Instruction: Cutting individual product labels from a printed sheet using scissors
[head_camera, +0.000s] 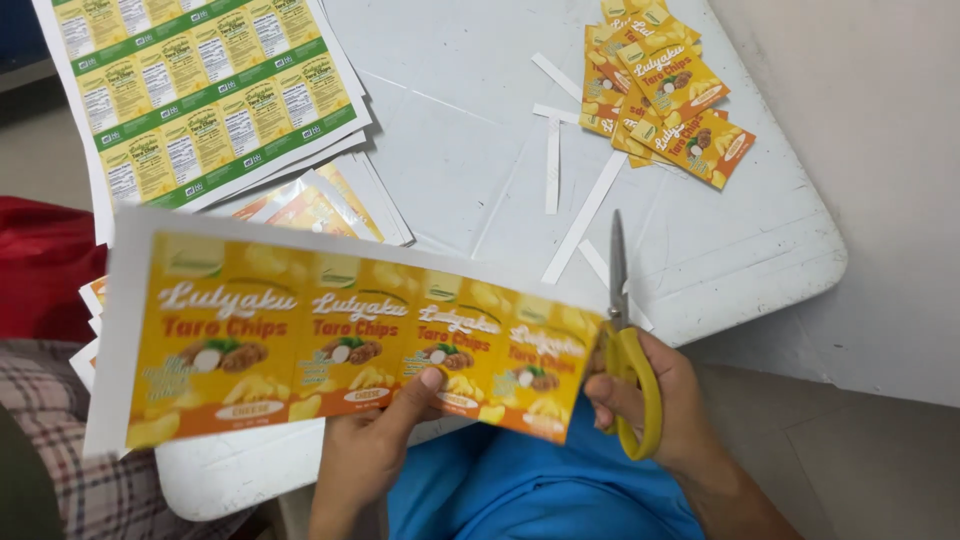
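Note:
My left hand pinches the lower edge of a long strip of yellow-and-orange printed labels, thumb on its face. The strip is held up over the near edge of the white table. My right hand grips yellow-handled scissors, blades pointing away from me, at the strip's right end. A pile of cut single labels lies at the far right of the table.
A stack of green-and-yellow label sheets covers the table's far left, with more orange sheets under it. White paper offcuts lie mid-table. A red cloth and plaid fabric sit at left. Blue clothing is below.

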